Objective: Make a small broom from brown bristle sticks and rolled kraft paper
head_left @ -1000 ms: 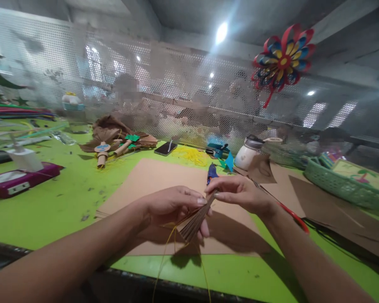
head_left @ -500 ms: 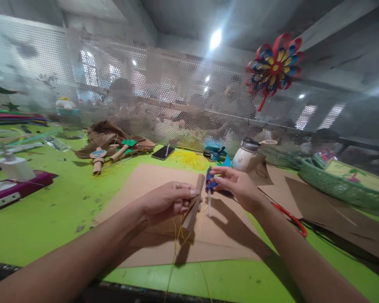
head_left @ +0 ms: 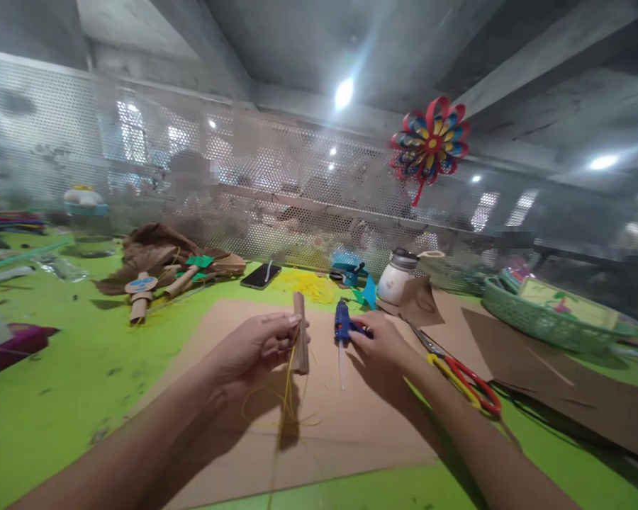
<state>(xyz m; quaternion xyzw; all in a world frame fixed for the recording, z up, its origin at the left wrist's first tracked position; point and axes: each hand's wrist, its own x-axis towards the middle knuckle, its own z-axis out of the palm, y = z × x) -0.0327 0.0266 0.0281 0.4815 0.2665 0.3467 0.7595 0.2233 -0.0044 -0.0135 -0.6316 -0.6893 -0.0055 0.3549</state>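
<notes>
Brown paper point(head_left: 301, 341) is pinched in the left hand point(head_left: 269, 345); the right hand point(head_left: 383, 341) grips the glue gun point(head_left: 342, 324), scissors point(head_left: 457, 366) right of that hand.

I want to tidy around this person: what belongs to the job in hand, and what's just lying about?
In the job, it seems: folded brown paper, in the left hand; yellow strings, trailing below; blue glue gun, at the right hand; brown sheet underneath.

Apparently just lying about: phone; white jar; green basket; scissors.
</notes>
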